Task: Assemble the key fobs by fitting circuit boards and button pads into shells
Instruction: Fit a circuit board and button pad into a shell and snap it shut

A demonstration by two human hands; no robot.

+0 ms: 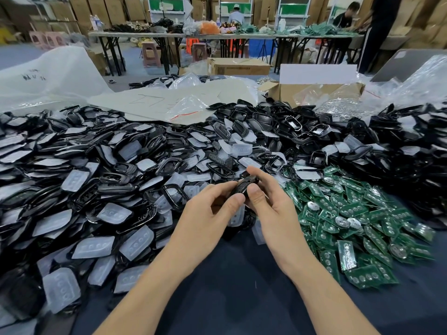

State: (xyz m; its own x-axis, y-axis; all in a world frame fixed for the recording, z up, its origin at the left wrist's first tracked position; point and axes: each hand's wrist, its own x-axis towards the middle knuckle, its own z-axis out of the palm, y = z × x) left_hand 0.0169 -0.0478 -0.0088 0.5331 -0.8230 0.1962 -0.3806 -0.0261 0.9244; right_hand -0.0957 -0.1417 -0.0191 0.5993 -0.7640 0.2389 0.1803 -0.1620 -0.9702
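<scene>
- above the dark blue table cloth [242, 274], both hands pinch one glossy black key fob shell [242, 187].
- left hand [205, 211]: thumb and fingers curled on its near end.
- right hand [268, 204]: thumb on top, fingers behind.
- green circuit boards [350, 221] heaped right; translucent button pads [135, 243] left.

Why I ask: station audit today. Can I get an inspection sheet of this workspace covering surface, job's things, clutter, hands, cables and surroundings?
Surface: dark blue cloth, bare only in front of the person.
Job's things: held shell between both hands; black shells and translucent button pads heaped left and ahead; green circuit boards heaped right.
Clutter: plastic bags, grey sheets, open cardboard box behind the heaps.
Hands: left hand and right hand both pinch the held shell.
Cables: nothing seen.
Surroundings: folding tables loaded with goods, stacked cartons, people working at the back.
</scene>
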